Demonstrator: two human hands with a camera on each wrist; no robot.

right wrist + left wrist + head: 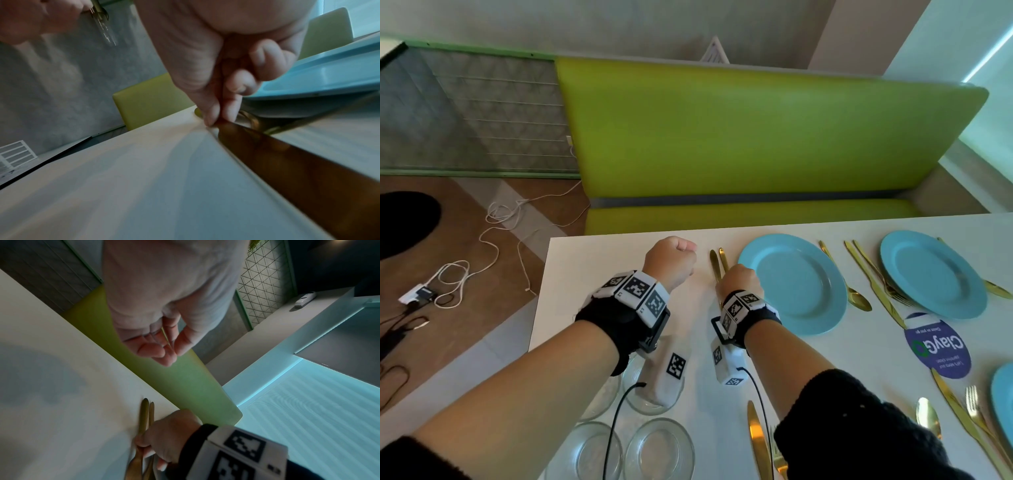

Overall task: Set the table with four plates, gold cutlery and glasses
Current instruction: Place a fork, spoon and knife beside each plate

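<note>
My right hand rests on the white table just left of a blue plate. It pinches a gold knife that lies flat beside a second gold piece. My left hand hovers curled to the left of them. In the right wrist view it grips a thin shiny piece with prongs like a fork's. Several clear glasses stand under my left forearm.
Further right lie a gold spoon, another knife and fork, a second blue plate, a round purple sticker and a third plate's edge. A green bench runs behind the table. Cables lie on the floor at left.
</note>
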